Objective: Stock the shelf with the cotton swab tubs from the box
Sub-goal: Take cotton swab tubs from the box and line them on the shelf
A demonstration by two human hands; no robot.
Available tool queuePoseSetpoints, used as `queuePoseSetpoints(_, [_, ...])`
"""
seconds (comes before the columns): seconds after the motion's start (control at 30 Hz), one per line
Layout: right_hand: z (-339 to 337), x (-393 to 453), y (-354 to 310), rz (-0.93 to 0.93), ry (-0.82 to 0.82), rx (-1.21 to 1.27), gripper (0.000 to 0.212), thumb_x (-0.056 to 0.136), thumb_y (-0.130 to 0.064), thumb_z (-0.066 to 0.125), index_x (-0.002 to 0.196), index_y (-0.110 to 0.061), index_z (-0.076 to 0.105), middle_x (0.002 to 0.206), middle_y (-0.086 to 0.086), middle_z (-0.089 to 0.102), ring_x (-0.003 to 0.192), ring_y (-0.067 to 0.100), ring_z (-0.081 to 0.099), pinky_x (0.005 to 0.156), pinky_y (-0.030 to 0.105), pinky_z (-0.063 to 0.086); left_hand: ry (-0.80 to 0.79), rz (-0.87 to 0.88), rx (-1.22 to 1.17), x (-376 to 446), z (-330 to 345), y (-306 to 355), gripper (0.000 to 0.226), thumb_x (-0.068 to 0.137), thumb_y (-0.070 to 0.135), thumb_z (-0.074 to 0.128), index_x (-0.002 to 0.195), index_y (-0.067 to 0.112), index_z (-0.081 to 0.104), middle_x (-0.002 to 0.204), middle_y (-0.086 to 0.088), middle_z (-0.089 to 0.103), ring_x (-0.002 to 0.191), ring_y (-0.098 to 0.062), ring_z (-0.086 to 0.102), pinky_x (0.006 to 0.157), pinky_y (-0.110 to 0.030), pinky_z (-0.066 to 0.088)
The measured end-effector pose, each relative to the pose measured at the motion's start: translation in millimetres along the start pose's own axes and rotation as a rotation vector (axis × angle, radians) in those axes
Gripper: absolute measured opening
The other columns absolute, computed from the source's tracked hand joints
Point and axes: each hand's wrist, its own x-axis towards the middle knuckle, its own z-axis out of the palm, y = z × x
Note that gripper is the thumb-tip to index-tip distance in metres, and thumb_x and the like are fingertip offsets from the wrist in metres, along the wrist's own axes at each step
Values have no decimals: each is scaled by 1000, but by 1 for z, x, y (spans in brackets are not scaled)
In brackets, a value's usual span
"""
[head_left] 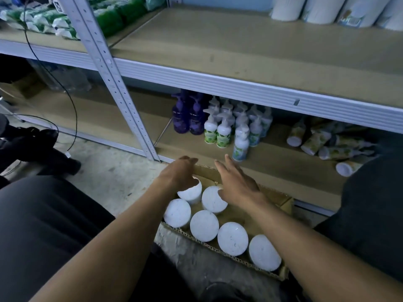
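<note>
A low cardboard box (283,273) sits on the floor in front of the shelf and holds several round white cotton swab tubs (204,226). My left hand (181,174) hovers over the far-left tub (190,192), fingers relaxed and pointing toward the shelf. My right hand (236,182) reaches over the far part of the box with straight fingers, its thumb just above another tub (212,199). Neither hand holds anything. The upper shelf board (250,42) is mostly bare wood.
On the lower shelf (272,162) stand purple pump bottles (187,118) and white pump bottles (222,129); printed tubes (316,142) lie at the right. Paper rolls (322,9) stand at the upper shelf's back. A metal upright (113,83) rises on the left. My dark-clothed knees flank the box.
</note>
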Motion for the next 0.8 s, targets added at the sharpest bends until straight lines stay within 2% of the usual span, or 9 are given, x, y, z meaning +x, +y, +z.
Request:
queuePoseSetpoints(0.23, [36,17,6,25,-107,-20,93,88,-13,70,158,-28,11,167,4,-4,149,33,18,106,46,42,-46,-32,-66,17,40,-10,72,85,25,69,149,18,38,152,-4,42,132,-24,48,107,-32,42])
queuePoseSetpoints(0.4, [58,23,14,37,-203,26,93,88,-15,72,158,-30,14,167,2,-2,149,32,22,103,45,45,-148,-56,-48,29,61,-19,77,82,23,72,151,20,38,152,-3,44,133,-24,49,106,-33,44])
queuePoseSetpoints(0.6, [82,34,21,-12,-212,59,91,87,-10,72,157,-31,17,167,-2,2,147,29,24,105,45,44,-194,-71,-16,40,88,-28,84,81,32,72,154,21,31,159,-4,27,140,-30,37,109,-40,41])
queuePoseSetpoints(0.8, [95,40,28,-11,-238,80,84,85,-6,69,149,-36,25,167,-4,-1,146,31,22,106,46,42,-174,-81,102,49,100,-36,92,81,37,73,156,29,20,163,-2,12,142,-36,27,99,-47,46])
